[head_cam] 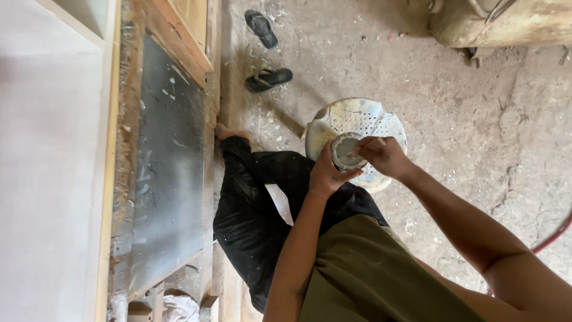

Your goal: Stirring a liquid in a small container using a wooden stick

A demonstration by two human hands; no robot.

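Left hand (325,176) grips a small round tin (345,150), mouth facing up; right hand (381,156) pinches a stick (373,128) slanting into it.

cup (344,150) over stool (333,122), sandals (268,79) beyond

The left hand (325,176) hides the small tin's (345,150) side, and the top edge crops the drum (506,24).

1 head view, looking steeply down, close
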